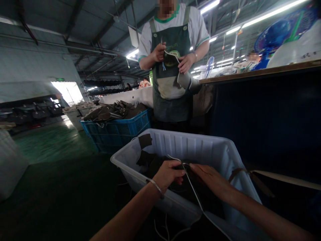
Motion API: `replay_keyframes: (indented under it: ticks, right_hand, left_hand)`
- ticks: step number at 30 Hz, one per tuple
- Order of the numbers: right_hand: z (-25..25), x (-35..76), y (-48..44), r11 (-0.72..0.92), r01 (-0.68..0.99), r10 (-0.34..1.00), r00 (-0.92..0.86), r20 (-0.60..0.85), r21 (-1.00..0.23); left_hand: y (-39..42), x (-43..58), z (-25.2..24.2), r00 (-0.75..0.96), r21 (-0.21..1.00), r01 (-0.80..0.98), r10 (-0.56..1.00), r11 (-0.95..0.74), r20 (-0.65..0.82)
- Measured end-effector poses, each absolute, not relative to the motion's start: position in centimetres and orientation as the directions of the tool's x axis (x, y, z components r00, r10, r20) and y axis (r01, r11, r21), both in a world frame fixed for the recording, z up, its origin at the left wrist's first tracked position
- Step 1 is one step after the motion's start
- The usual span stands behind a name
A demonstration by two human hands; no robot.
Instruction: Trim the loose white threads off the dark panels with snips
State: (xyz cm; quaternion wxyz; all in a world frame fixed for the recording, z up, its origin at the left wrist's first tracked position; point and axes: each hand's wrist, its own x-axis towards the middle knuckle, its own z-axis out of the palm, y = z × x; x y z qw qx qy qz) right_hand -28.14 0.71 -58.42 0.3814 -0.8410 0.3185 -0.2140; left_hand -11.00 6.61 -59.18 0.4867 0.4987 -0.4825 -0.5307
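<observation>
The white bin (190, 134), lower centre, holds dark pieces (145, 159), apparently work left. My right hand (207, 175) has its fingers extended, any grip I cannot tell; my left hand (168, 174) pinches the white edging (194, 190), mid-frame to bottom, seemingly unfinished.

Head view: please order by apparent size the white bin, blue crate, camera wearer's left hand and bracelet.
White bin, largest
Blue crate
Left hand
Bracelet, smallest
The bin looks nearer than the crate.
</observation>
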Motion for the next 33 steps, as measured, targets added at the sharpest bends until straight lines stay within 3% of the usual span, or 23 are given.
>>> replay_keyframes:
  ticks: [6, 19, 29, 33]
  right_hand:
    - [-58.2, -27.7, 1.1, -0.496, -0.342, -0.707, 0.693, 0.142, -0.798]
    - [-58.2, -28.3, 0.3, -0.486, -0.426, -0.741, 0.664, 0.101, -0.763]
    - [-58.8, -28.5, 0.3, -0.329, -0.285, -0.746, 0.663, 0.063, -0.900]
    - [-58.9, -28.4, 0.9, -0.346, -0.264, -0.709, 0.703, 0.067, -0.900]
  left_hand:
    - [6.5, -10.9, -58.6, -0.039, 0.995, -0.093, -0.998, -0.040, -0.044]
    - [6.5, -11.2, -57.3, -0.078, 0.982, -0.190, -0.996, -0.017, -0.032]
    - [5.9, -11.1, -58.2, 0.003, 0.997, -0.020, -0.998, -0.069, -0.069]
    - [5.9, -11.3, -58.5, 0.077, 0.997, 0.065, -0.996, -0.046, -0.051]
